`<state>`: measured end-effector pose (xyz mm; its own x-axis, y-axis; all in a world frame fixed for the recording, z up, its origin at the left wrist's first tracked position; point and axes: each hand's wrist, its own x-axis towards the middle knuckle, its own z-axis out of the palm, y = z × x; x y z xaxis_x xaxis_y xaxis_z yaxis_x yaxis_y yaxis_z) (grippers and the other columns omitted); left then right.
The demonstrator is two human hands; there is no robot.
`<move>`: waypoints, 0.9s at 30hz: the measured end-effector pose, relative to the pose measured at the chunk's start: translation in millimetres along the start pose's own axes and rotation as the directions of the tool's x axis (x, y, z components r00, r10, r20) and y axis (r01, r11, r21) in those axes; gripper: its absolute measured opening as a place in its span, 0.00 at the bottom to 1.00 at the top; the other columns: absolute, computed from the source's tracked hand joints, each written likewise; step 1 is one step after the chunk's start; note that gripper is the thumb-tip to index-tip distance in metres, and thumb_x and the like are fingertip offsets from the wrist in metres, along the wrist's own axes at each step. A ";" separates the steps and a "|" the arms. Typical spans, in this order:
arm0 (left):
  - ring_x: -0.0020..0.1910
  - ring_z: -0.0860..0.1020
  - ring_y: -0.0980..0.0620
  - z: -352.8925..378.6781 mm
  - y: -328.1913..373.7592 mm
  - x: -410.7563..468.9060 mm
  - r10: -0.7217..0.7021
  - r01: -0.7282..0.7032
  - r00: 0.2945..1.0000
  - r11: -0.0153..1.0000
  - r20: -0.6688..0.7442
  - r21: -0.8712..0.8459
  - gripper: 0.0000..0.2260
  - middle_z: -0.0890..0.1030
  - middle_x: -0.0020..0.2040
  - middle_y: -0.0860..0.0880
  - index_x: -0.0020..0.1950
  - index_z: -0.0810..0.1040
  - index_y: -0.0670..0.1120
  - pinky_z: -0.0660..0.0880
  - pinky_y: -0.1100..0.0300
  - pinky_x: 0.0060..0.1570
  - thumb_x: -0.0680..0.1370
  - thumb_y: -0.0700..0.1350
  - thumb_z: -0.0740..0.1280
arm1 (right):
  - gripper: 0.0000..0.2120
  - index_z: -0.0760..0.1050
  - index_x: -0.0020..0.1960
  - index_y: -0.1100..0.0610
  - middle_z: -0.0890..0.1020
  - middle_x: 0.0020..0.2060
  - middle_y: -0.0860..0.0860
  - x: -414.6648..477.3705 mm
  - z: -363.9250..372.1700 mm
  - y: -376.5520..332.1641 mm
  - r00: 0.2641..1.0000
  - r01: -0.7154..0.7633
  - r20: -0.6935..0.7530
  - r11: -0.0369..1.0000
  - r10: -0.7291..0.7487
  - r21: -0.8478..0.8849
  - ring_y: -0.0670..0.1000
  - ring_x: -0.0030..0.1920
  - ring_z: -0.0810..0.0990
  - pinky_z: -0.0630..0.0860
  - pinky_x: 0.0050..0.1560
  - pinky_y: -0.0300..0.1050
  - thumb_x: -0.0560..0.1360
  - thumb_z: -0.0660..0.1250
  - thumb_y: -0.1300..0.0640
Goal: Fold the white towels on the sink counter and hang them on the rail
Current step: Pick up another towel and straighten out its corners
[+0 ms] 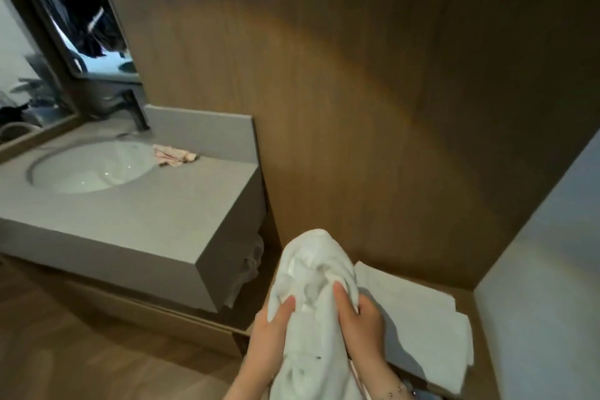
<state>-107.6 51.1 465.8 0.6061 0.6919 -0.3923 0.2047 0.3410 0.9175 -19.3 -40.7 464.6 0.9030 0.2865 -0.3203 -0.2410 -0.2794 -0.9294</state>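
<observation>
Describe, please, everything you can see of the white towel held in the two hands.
The white towel is soft, terry-looking cloth, bunched into a crumpled upright bundle with deep creases. The left hand and right hand grip its sides, thumbs pressing its front. Its lower part runs out of frame; a small dark speck shows there.

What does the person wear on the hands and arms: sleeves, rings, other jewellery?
No sleeves, gloves or rings show. The left hand wears nothing visible. At the wrist of the right hand there is a thin bracelet with small beads.
</observation>
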 end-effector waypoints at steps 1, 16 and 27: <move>0.54 0.78 0.47 -3.4 14.4 -3.9 0.047 -0.047 0.999 0.999 -0.001 0.016 0.10 0.80 0.56 0.45 0.58 0.75 0.46 0.74 0.62 0.45 0.79 0.47 0.63 | 0.15 0.76 0.43 0.54 0.80 0.39 0.49 -0.6 3.9 -11.0 0.999 0.036 0.020 0.999 -0.037 0.018 0.44 0.39 0.76 0.69 0.33 0.34 0.75 0.64 0.42; 0.48 0.78 0.54 -78.0 90.9 4.8 0.311 -0.307 0.942 0.950 -0.128 0.051 0.06 0.80 0.49 0.51 0.54 0.76 0.51 0.73 0.62 0.42 0.79 0.49 0.62 | 0.14 0.77 0.38 0.57 0.81 0.34 0.49 -9.6 86.4 -83.9 0.948 0.253 0.155 0.953 -0.279 0.169 0.47 0.35 0.78 0.71 0.30 0.35 0.75 0.67 0.47; 0.45 0.79 0.53 -204.6 124.9 81.0 0.258 -0.258 0.966 0.964 0.007 0.061 0.06 0.81 0.44 0.51 0.47 0.77 0.52 0.74 0.60 0.40 0.80 0.49 0.61 | 0.17 0.77 0.38 0.56 0.81 0.36 0.51 -17.2 230.4 -94.5 0.972 0.218 0.045 0.959 -0.230 0.183 0.50 0.38 0.80 0.75 0.37 0.41 0.74 0.65 0.44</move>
<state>-190.2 279.9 535.4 0.6439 0.7517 -0.1423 0.0885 0.1115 0.9898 -94.0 192.0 515.6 0.9172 0.3841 -0.1062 -0.0992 -0.0380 -0.9943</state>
